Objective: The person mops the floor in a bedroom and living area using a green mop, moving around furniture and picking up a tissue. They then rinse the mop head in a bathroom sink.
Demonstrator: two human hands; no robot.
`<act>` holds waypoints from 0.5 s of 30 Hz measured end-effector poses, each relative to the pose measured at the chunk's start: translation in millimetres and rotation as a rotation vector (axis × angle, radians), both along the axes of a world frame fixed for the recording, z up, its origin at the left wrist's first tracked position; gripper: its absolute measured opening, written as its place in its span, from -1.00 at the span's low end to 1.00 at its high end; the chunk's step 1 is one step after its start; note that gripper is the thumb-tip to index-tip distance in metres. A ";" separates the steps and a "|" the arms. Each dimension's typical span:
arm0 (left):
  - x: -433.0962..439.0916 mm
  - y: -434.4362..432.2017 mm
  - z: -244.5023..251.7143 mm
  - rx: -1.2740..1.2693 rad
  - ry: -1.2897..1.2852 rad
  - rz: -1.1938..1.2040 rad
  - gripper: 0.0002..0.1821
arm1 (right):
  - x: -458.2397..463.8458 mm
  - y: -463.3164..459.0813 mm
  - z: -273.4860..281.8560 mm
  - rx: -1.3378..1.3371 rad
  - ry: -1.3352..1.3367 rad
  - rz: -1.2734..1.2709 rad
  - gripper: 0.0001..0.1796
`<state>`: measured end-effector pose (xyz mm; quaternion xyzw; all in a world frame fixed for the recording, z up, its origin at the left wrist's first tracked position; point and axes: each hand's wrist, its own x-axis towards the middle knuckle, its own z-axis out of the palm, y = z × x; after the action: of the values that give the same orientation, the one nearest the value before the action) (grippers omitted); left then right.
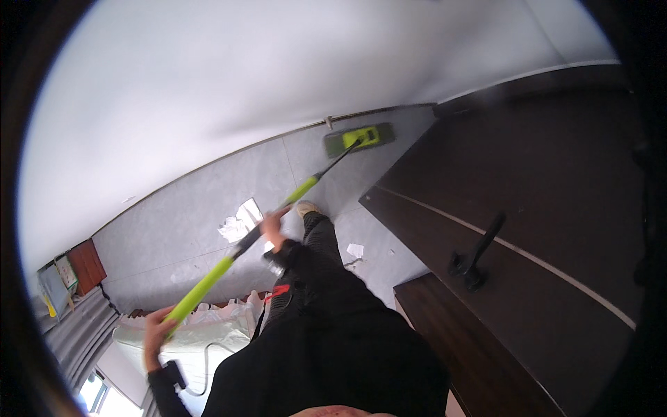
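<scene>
A flat mop with a lime-green and black pole (208,286) slants from lower left to upper right. Around the upper end of the pole, my left hand (158,331) is closed. Farther down, my right hand (273,225) grips its dark section. The mop head (360,139), lime-green over a grey-green pad and slightly blurred, lies on the grey tiled floor (208,193) close to the wall's base. My shoe (309,208) shows beside the lower pole. Crumpled white paper (241,221) lies on the floor just left of my right hand.
A dark door (521,172) with a black lever handle (479,258) fills the right side. White wall (234,78) runs along the far side, with a small doorstop (328,123) at its foot. A paper scrap (355,250), a plastic-covered item (229,328) and grey curtains (88,323) are nearby.
</scene>
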<state>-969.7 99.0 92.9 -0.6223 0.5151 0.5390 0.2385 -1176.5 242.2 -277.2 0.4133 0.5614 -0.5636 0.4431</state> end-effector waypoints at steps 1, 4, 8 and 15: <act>-29.0 23.7 -25.1 0.027 0.032 0.011 -0.55 | -42.1 22.4 -18.4 0.062 0.068 0.078 -0.14; -113.5 80.5 -71.1 0.026 0.234 -0.186 -0.58 | -171.1 90.8 -56.8 0.311 0.244 0.397 -0.31; -168.7 93.7 -58.0 -0.098 0.192 -0.339 -0.52 | -239.2 120.8 -60.2 0.116 0.240 0.202 -0.32; -67.5 61.4 26.1 -0.360 0.153 -0.315 -0.52 | -86.5 41.8 1.9 0.030 0.104 0.143 -0.34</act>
<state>-1037.2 160.3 119.0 -0.5242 0.7099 0.4404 0.1652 -1263.0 284.0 -275.3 0.3489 0.6200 -0.5430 0.4462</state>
